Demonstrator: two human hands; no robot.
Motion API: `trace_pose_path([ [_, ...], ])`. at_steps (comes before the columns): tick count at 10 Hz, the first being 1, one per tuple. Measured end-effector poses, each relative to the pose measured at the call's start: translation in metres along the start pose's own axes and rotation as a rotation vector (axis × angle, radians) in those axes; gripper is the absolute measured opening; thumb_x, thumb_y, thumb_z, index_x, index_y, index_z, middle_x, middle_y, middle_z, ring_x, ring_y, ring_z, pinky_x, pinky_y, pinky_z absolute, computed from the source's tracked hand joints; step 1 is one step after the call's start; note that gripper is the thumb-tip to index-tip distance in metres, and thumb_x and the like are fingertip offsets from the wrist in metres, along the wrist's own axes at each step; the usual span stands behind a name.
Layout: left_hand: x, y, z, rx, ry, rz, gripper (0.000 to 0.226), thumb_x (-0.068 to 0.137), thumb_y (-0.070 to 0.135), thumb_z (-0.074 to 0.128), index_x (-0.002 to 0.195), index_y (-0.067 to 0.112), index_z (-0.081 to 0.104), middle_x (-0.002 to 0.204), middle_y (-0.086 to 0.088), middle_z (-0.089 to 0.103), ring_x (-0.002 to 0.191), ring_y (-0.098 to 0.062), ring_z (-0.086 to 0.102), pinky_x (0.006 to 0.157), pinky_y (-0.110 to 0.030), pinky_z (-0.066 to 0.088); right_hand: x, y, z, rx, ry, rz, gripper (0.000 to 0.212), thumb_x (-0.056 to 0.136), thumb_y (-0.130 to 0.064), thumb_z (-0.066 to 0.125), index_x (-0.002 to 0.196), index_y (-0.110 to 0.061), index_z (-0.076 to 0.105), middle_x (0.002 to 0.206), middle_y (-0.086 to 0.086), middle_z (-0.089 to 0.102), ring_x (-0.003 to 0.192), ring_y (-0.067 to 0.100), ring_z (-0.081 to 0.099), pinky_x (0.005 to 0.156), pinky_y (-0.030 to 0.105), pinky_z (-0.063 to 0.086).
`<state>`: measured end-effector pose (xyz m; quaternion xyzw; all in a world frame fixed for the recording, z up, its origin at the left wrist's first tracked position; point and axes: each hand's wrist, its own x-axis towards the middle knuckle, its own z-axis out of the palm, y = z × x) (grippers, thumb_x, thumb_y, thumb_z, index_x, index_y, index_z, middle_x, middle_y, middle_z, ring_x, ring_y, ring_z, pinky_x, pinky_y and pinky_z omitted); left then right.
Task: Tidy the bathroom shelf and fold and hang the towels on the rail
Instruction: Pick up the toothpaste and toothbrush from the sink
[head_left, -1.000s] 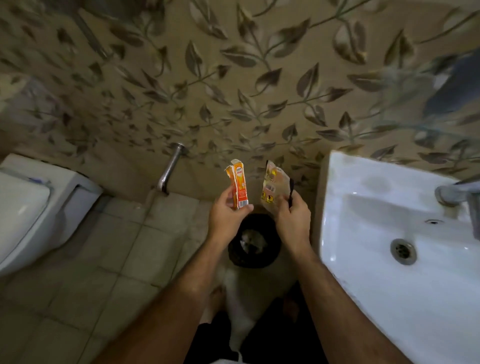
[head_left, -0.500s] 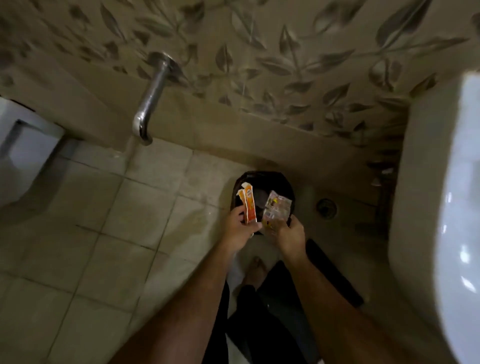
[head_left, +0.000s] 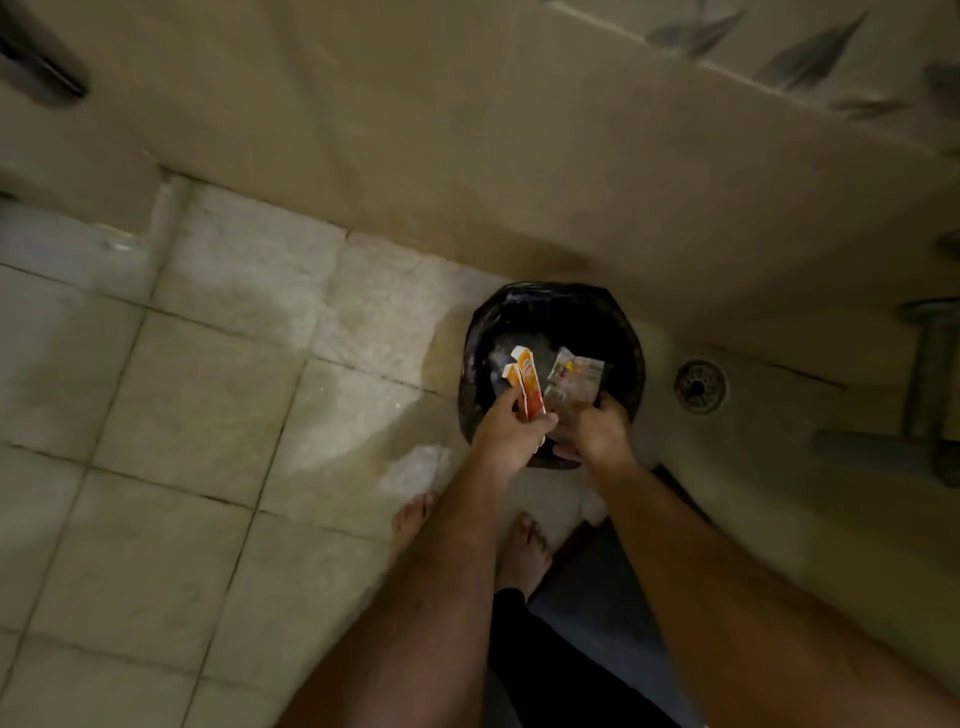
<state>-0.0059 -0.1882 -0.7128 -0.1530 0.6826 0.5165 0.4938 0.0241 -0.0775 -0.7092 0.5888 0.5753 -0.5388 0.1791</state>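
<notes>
Now we stand over the black-lined waste bin (head_left: 621, 332) on the tiled floor (head_left: 208, 395), both hands held above its open mouth. Our left hand (head_left: 506, 434) pinches the small orange-and-white carton (head_left: 529, 384) near its lower end, fingers curled round it, with its opened top flaps pointing away from us over the bin. Our right hand (head_left: 597, 431) grips the crumpled clear plastic wrapper (head_left: 574, 376) by its near edge, fingers clenched on it; the rest of the wrapper fans out above the bin. The two hands are just beside each other, perhaps touching.

We judge both pieces to be empty packaging cleared from the shelf, so both should be very light. The carton looks like thin card: stiff enough to keep its shape in a pinch, yet easy to crush. The wrapper is soft and springy, likely a bit slick, and may cling to the fingers or drift as it falls, so releasing it low and over the middle of the bin seems wise.

A round floor drain (head_left: 698, 385) sits just right of the bin, and grey pipes (head_left: 927, 384) run further right. Our bare feet (head_left: 524, 551) stand near the bin. Neither shelf nor towels are in view.
</notes>
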Motion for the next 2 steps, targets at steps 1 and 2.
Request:
trace_pose_path([
  [1,0.029,-0.015,0.004,0.016,-0.045,-0.02,0.035,0.098,0.028,0.061,0.13,0.026,0.05,0.106,0.002,0.06,0.087,-0.012,0.06,0.087,-0.034,0.049,0.026,0.007,0.008,0.014,-0.022,0.026,0.02,0.094,-0.012,0.053,0.11,-0.014,0.064,0.099,0.01,0.07,0.087,0.028,0.068,0.068,0.034,0.055],
  [2,0.049,-0.024,0.008,-0.004,-0.079,-0.014,0.052,0.099,0.029,0.059,0.147,0.024,0.04,0.125,0.004,0.054,0.114,-0.016,0.053,0.105,-0.039,0.043,0.044,0.013,0.014,0.024,-0.048,0.047,0.021,0.097,-0.014,0.049,0.114,-0.016,0.062,0.107,0.009,0.069,0.096,0.027,0.066,0.07,0.035,0.055],
])
